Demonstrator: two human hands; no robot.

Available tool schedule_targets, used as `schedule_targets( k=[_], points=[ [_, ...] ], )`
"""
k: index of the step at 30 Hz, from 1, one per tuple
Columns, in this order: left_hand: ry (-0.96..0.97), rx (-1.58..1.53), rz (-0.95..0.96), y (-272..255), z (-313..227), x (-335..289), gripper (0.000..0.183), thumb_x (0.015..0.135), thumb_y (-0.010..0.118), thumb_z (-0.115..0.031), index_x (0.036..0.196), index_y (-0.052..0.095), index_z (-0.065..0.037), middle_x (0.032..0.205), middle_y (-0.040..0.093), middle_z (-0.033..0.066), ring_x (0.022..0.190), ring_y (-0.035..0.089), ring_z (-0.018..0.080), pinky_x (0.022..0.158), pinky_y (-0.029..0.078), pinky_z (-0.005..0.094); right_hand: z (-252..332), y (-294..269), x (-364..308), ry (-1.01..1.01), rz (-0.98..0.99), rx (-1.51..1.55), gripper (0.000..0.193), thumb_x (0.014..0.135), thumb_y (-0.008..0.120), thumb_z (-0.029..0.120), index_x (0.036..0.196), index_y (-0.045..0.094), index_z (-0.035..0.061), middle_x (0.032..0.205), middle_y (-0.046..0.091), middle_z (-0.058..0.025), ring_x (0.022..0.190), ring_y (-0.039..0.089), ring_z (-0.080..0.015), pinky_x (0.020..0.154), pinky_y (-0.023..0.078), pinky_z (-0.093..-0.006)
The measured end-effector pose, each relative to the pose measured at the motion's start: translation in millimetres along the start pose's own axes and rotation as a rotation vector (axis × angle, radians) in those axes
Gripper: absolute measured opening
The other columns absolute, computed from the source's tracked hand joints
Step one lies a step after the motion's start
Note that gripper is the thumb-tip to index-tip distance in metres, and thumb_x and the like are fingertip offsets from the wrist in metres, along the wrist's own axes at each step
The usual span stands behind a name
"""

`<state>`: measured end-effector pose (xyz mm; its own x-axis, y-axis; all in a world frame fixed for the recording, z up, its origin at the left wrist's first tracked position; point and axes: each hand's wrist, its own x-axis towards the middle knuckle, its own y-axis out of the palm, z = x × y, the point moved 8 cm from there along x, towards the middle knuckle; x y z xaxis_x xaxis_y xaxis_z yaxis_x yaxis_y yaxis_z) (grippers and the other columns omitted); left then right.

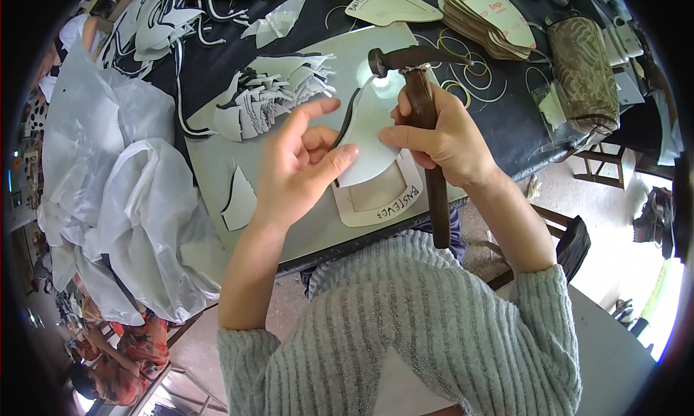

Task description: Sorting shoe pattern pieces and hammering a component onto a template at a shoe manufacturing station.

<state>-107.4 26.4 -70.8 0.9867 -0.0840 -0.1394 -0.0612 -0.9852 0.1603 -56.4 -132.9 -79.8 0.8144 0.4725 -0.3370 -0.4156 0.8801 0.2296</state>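
White panel (376,141) with a black strip (352,112) along its left edge is held up at the centre, above the pale board (296,235) on the bench (520,123). Taking the panel as the middle of the dial, the left hand (303,163) is at nine o'clock, its thumb over the panel's lower left and its index finger raised away from the edge. Its other fingers are curled by the strip; how firmly they press behind the panel I cannot tell. At three o'clock the right hand (441,138) has its fingers wrapped round the handle of a hammer (426,127), with the thumb laid on the panel's right margin. The hammer head lies toward one o'clock, the handle end toward five.

The panel looks light, thin and flexible, likely to bow if gripped at one side only, and its smooth face may slip a little. The strip seems softer, and its free end toward twelve could bend or snag, so the wide plain margins at three and six look the safer hold. The hammer is probably heavy at the head, steadiest gripped round the handle. A cut-out template (354,212) lies below, at six o'clock.
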Motion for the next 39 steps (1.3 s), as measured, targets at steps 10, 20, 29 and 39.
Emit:
schedule_targets(
  k=[10, 20, 29, 39],
  points=[
    [-0.039, -0.029, 0.006, -16.7, 24.8, -4.0, 0.015, 0.089, 0.064, -0.003, 0.101, 0.058, 0.003, 0.09, 0.064, 0.0067, 0.078, 0.063, 0.0103, 0.067, 0.055, 0.0248, -12.3, -14.6, 2.5, 0.021, -0.036, -0.061, 0.03, 0.077, 0.075, 0.002, 0.085, 0.046, 0.0054, 0.075, 0.059, -0.006, 0.048, 0.043, -0.004, 0.039, 0.031, -0.0199],
    [-0.183, -0.04, -0.018, -10.7, 34.4, -9.8, 0.013, 0.087, 0.065, -0.007, 0.096, 0.058, 0.0, 0.089, 0.063, 0.0035, 0.076, 0.062, 0.0072, 0.059, 0.053, 0.0238, -21.8, -11.4, -3.8, 0.121, 0.093, -0.065, 0.033, 0.076, 0.077, 0.005, 0.09, 0.047, 0.0049, 0.078, 0.058, -0.006, 0.055, 0.054, -0.0067, 0.039, 0.031, -0.0189],
    [0.668, 1.171, -0.124, 28.5, 25.7, -99.1, 0.022, 0.074, 0.075, -0.005, 0.092, 0.064, -0.002, 0.094, 0.066, 0.008, 0.083, 0.063, 0.0234, 0.068, 0.05, 0.0348, -41.7, -37.1, -20.7, 0.175, 0.053, -0.195, 0.032, 0.074, 0.075, -0.003, 0.086, 0.047, 0.0062, 0.07, 0.049, 0.0007, 0.051, 0.046, -0.0046, 0.042, 0.033, -0.0197],
    [0.686, 1.152, -0.128, 21.5, 36.2, -101.8, 0.021, 0.072, 0.076, -0.005, 0.09, 0.067, -0.002, 0.101, 0.066, 0.0076, 0.091, 0.064, 0.0246, 0.075, 0.049, 0.0363, -46.6, -2.7, -2.9, 0.056, 0.109, -0.504, 0.029, 0.076, 0.074, -0.002, 0.083, 0.046, 0.0028, 0.068, 0.049, 0.0006, 0.055, 0.054, -0.0073, 0.05, 0.044, -0.0229]
  ],
)
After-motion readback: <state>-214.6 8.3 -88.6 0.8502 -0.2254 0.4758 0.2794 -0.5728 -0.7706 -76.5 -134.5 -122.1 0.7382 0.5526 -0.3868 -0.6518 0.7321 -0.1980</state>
